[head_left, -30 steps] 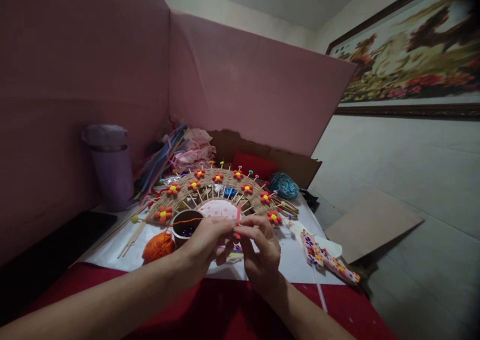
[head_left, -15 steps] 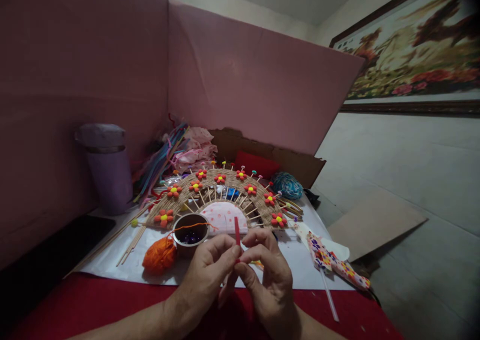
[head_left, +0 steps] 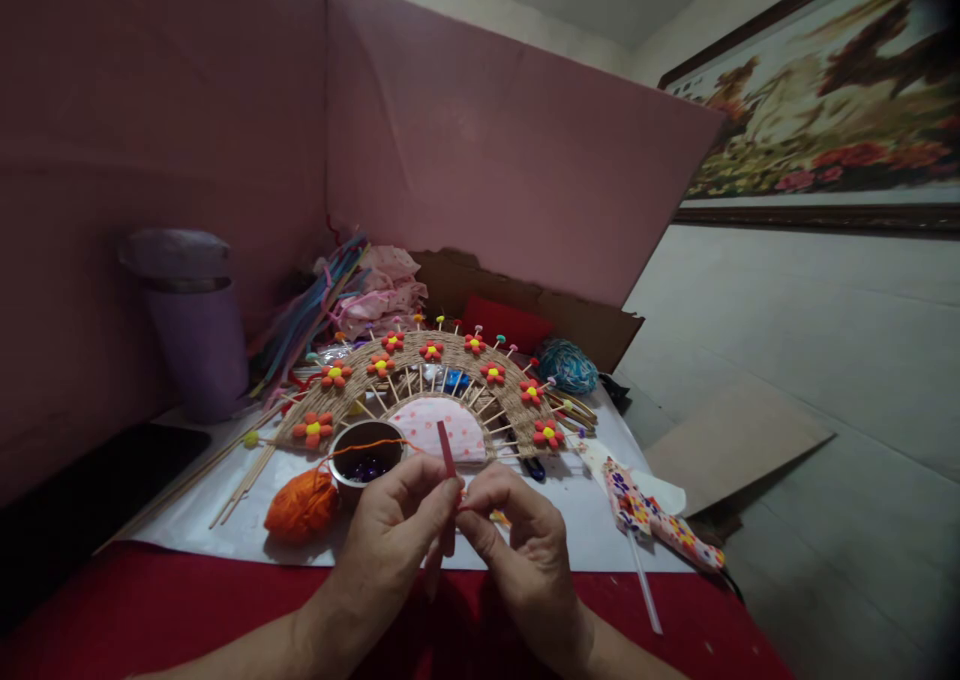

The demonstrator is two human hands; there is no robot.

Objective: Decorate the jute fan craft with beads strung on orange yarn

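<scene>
My left hand [head_left: 394, 535] pinches a thin red stick [head_left: 447, 460] that stands nearly upright between both hands. My right hand [head_left: 525, 550] is closed in a pinch right beside it, on orange yarn at the stick. An orange thread [head_left: 367, 446] runs from the hands over a small brown bowl [head_left: 365, 450] to an orange yarn ball [head_left: 301, 506]. Behind them lies a half-round woven fan piece [head_left: 431, 375] with red and yellow flowers on wooden skewers.
A white sheet [head_left: 225, 515] covers the red table [head_left: 150, 610]. A purple lidded cup [head_left: 191, 325] stands at the left, a bundle of coloured pipe cleaners [head_left: 315, 320] behind, a blue yarn ball [head_left: 566, 365] and cardboard box [head_left: 570, 325] at the back, patterned fabric [head_left: 660, 525] at the right.
Both hands drew back from over the fan piece toward me and lower, keeping the red stick between them. The stick now leans slightly left.
</scene>
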